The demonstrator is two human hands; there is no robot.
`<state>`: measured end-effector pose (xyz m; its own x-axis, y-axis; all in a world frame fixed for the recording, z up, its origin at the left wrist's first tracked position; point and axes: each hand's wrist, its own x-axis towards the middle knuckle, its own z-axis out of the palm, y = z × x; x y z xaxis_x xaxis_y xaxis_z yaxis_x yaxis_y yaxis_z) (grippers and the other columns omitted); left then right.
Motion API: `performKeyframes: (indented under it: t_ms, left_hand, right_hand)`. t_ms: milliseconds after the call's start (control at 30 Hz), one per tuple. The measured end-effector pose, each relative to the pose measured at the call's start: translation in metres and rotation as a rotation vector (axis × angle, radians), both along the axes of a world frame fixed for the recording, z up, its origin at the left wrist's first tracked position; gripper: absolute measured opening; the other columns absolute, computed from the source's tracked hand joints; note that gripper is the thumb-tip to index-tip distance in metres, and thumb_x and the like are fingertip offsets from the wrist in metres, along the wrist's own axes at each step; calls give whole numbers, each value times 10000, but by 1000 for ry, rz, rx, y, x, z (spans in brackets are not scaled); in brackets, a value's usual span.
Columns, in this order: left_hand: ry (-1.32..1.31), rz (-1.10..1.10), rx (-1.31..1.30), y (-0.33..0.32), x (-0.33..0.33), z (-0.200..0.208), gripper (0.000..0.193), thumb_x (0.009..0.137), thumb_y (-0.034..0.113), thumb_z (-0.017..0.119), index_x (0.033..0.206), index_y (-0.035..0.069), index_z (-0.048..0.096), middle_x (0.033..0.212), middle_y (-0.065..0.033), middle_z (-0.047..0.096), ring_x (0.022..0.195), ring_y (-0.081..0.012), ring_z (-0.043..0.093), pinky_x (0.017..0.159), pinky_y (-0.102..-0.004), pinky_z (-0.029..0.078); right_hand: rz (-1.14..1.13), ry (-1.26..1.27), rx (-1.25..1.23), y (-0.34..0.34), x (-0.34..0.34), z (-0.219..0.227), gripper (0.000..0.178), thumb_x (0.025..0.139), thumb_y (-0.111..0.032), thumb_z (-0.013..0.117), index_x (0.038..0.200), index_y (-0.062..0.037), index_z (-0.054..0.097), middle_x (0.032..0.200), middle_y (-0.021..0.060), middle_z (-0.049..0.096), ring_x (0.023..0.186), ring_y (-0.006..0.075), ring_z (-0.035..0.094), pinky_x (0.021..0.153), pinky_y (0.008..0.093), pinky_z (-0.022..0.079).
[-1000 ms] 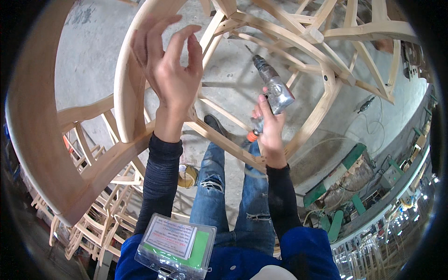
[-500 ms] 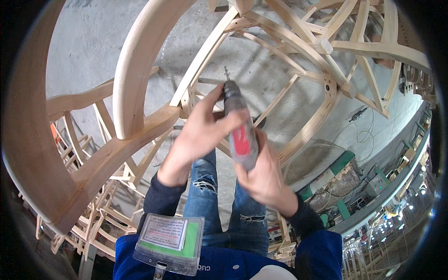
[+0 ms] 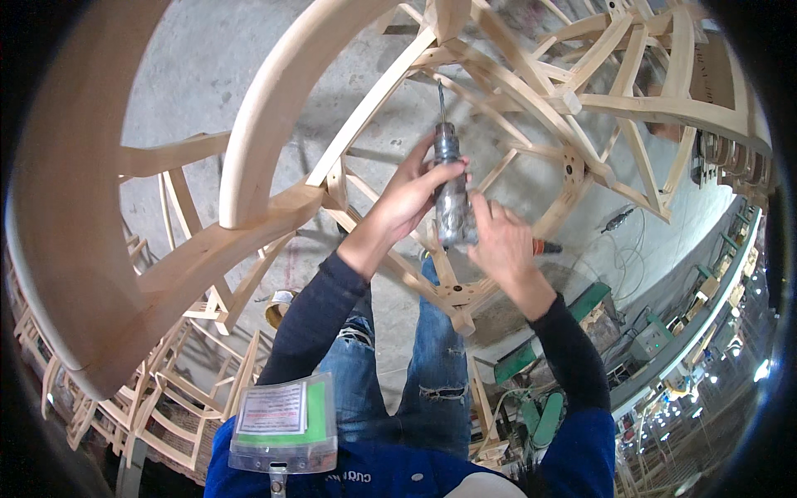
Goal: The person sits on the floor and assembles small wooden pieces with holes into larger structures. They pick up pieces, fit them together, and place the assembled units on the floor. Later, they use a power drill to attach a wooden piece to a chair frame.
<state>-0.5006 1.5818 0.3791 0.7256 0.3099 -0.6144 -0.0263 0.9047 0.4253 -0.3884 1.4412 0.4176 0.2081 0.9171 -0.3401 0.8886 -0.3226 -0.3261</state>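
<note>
A power drill (image 3: 452,207) with a grey body and a long thin bit is held between both hands over a pale wooden chair frame (image 3: 374,104). My left hand (image 3: 407,195) wraps round the front of its body, just behind the chuck. My right hand (image 3: 502,249) grips its rear; an orange and black end pokes out past that hand. The drill bit (image 3: 442,101) points away from me, its tip overlapping the frame's far rails; whether it touches wood I cannot tell. Beneath the hands, a wooden joint (image 3: 457,292) has dark holes.
A large curved wooden part (image 3: 274,108) rises at my left. More chair frames (image 3: 623,91) stand at the far right and lower left. A tin (image 3: 280,307) sits on the grey floor (image 3: 183,83). A cable (image 3: 635,249) and green-edged equipment (image 3: 652,340) lie to the right.
The drill has moved away from me and slightly right, with both hands on it. It has turned, so its red side no longer shows. The wooden joint below the hands has come into sight.
</note>
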Motion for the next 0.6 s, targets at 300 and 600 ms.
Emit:
performKeyframes:
  t_ms: [300, 600]
  left_hand:
    - [3, 67, 44, 1, 37, -62, 632, 866, 118, 690, 1380, 43, 328, 1045, -75, 531, 900, -176, 612, 758, -324, 522]
    - [-5, 70, 62, 9, 46, -78, 512, 870, 87, 675, 1299, 40, 400, 1016, -60, 537, 879, -160, 610, 743, -300, 516]
  right_hand:
    - [-4, -40, 110, 6, 27, -63, 621, 585, -53, 746, 1157, -83, 506, 819, 119, 600, 799, 313, 637, 698, 398, 511]
    - [-24, -14, 101, 10, 34, -80, 688, 553, -83, 796, 1177, -89, 505, 855, 113, 603, 801, 312, 636, 705, 403, 506]
